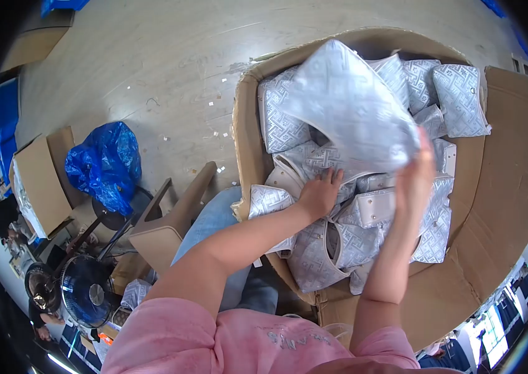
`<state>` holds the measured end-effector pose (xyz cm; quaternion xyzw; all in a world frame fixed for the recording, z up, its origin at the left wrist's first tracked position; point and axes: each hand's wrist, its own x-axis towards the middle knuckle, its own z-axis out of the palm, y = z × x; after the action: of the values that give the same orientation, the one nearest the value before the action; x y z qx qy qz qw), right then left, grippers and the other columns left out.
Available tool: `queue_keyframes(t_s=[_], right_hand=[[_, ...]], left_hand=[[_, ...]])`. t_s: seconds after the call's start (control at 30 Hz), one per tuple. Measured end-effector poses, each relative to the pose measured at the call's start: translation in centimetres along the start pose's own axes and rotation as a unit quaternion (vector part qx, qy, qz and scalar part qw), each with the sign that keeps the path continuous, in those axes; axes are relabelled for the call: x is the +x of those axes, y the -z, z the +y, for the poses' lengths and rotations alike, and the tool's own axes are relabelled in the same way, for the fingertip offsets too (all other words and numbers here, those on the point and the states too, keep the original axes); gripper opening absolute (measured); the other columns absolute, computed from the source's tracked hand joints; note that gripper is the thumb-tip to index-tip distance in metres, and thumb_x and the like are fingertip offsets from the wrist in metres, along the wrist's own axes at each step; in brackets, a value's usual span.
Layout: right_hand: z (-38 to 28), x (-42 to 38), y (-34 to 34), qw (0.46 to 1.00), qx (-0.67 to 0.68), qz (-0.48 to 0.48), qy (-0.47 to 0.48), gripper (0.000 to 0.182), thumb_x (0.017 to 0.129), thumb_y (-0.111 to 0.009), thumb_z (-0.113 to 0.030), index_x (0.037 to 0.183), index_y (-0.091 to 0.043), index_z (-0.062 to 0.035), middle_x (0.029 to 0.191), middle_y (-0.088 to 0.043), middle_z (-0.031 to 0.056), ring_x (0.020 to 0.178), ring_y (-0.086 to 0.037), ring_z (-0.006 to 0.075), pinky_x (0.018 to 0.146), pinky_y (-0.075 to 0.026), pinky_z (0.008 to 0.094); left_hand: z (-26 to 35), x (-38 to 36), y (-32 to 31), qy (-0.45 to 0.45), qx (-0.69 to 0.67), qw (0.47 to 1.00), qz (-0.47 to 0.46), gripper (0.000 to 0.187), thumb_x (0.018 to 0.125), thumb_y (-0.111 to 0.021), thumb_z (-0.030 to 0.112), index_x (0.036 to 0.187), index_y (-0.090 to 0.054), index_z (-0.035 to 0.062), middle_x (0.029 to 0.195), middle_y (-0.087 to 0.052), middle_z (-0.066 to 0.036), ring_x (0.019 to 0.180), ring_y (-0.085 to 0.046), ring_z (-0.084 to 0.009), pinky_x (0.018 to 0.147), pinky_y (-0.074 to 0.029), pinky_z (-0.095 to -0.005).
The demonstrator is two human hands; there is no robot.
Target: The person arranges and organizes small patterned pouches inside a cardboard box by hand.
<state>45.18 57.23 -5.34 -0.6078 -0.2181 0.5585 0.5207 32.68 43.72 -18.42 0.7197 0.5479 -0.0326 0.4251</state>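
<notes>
My right hand [418,171], blurred by motion, grips the corner of a silver-grey patterned handbag [357,103]. This bag is held up over the large cardboard box [248,124] and is smeared by motion too. My left hand [321,194] lies with its fingers stretched out on the bags inside the box, just below the raised one. Several matching handbags fill the box, among them one at the upper right [460,100] and one with a dark open mouth at the bottom [317,255]. Some show a pale panel with small metal studs [376,207].
Left of the box stand a brown chair [158,240], a blue plastic bag [108,162] and a black fan [89,292]. Another cardboard box [42,181] is further left. Small white scraps dot the floor [176,75]. Another person [5,221] is at the far left edge.
</notes>
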Motion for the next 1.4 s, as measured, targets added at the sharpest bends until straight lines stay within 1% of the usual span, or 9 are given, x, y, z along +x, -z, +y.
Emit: queue_keyframes(t_s=[0.13, 0.27, 0.43, 0.8, 0.83, 0.87, 0.93, 1.1, 1.4], right_hand=[[10.1, 1.8, 0.3, 0.967, -0.144, -0.017, -0.208, 0.045, 0.091, -0.06, -0.02, 0.128, -0.048, 0.0041, 0.122, -0.056, 0.0141, 0.113, -0.053, 0.0226, 0.099, -0.042, 0.0384], [9.9, 6.7, -1.3, 0.755, -0.572, 0.077, 0.312, 0.068, 0.073, -0.072, -0.005, 0.134, -0.042, -0.0009, 0.137, -0.043, 0.0235, 0.131, -0.038, 0.0365, 0.108, -0.033, 0.0434], [7.5, 13.7, -4.2, 0.597, -0.754, -0.124, 0.245, 0.068, 0.071, -0.077, -0.013, 0.132, -0.048, -0.0022, 0.134, -0.049, 0.0217, 0.13, -0.041, 0.0354, 0.106, -0.036, 0.0431], [4.0, 2.9, -1.9, 0.894, -0.42, 0.066, 0.142, 0.041, 0.08, -0.073, -0.036, 0.097, -0.066, 0.0002, 0.094, -0.065, 0.0153, 0.087, -0.061, 0.0259, 0.079, -0.048, 0.0362], [8.2, 2.0, -1.8, 0.872, -0.479, 0.068, 0.077, 0.044, 0.083, -0.069, -0.034, 0.108, -0.061, 0.0014, 0.103, -0.062, 0.0209, 0.097, -0.059, 0.0331, 0.087, -0.045, 0.0412], [12.2, 1.9, -2.2, 0.666, -0.667, -0.163, 0.29, 0.043, 0.085, -0.064, -0.033, 0.11, -0.06, 0.0019, 0.105, -0.062, 0.0268, 0.1, -0.059, 0.0403, 0.092, -0.044, 0.0462], [12.9, -1.6, -1.8, 0.704, -0.658, -0.265, 0.034, 0.039, 0.086, -0.06, -0.032, 0.107, -0.063, 0.0009, 0.104, -0.061, 0.029, 0.103, -0.057, 0.0433, 0.094, -0.043, 0.0478], [6.5, 11.3, -2.3, 0.784, -0.605, -0.025, 0.136, 0.027, 0.089, -0.049, -0.016, 0.095, -0.07, -0.0014, 0.082, -0.069, 0.0196, 0.081, -0.067, 0.0377, 0.078, -0.052, 0.0448], [19.9, 26.2, -0.6, 0.488, -0.721, -0.189, 0.455, 0.032, 0.092, -0.041, -0.011, 0.109, -0.068, -0.0121, 0.121, -0.061, 0.0159, 0.105, -0.062, 0.033, 0.091, -0.05, 0.0403]], left_hand=[[-0.1, 0.2, 0.3, 0.001, 0.012, 1.0, 0.006, 0.068, 0.081, -0.051, 0.01, 0.145, -0.029, 0.0057, 0.143, -0.042, -0.021, 0.11, -0.059, -0.0339, 0.081, -0.054, -0.0408], [0.2, 0.0, 0.4, 0.007, 0.009, 1.0, -0.014, 0.071, 0.08, -0.053, 0.01, 0.146, -0.028, 0.0057, 0.143, -0.04, -0.021, 0.109, -0.06, -0.0345, 0.08, -0.054, -0.0406], [-0.3, 0.2, 0.8, 0.004, 0.015, 1.0, 0.003, 0.072, 0.08, -0.054, 0.009, 0.147, -0.027, 0.0056, 0.143, -0.04, -0.023, 0.108, -0.06, -0.0344, 0.079, -0.055, -0.0394], [-1.0, 0.3, -0.5, -0.02, -0.01, 0.998, 0.067, 0.061, 0.08, -0.054, 0.01, 0.139, -0.04, 0.0031, 0.135, -0.048, -0.024, 0.098, -0.064, -0.0333, 0.07, -0.056, -0.04], [-1.0, 0.2, -0.2, -0.021, -0.018, 0.999, 0.04, 0.058, 0.08, -0.054, 0.011, 0.137, -0.042, 0.0019, 0.133, -0.049, -0.026, 0.093, -0.065, -0.0342, 0.068, -0.056, -0.0403], [-1.0, 0.2, 0.0, -0.024, -0.023, 0.999, 0.012, 0.056, 0.081, -0.054, 0.011, 0.135, -0.044, 0.0007, 0.132, -0.05, -0.028, 0.088, -0.066, -0.0352, 0.067, -0.056, -0.0405], [-1.2, 0.2, 0.2, -0.037, -0.021, 0.999, 0.032, 0.059, 0.08, -0.054, 0.01, 0.137, -0.042, 0.0011, 0.132, -0.05, -0.026, 0.088, -0.067, -0.032, 0.066, -0.055, -0.0394], [-0.9, -0.3, -1.1, -0.041, 0.006, 0.994, 0.098, 0.064, 0.077, -0.054, 0.006, 0.139, -0.038, 0.0017, 0.132, -0.052, -0.021, 0.084, -0.067, -0.0269, 0.062, -0.055, -0.0371], [-0.8, 0.1, -0.2, -0.034, 0.002, 0.994, 0.099, 0.069, 0.073, -0.055, 0.005, 0.14, -0.037, 0.002, 0.131, -0.051, -0.025, 0.084, -0.066, -0.0315, 0.062, -0.056, -0.0378]])
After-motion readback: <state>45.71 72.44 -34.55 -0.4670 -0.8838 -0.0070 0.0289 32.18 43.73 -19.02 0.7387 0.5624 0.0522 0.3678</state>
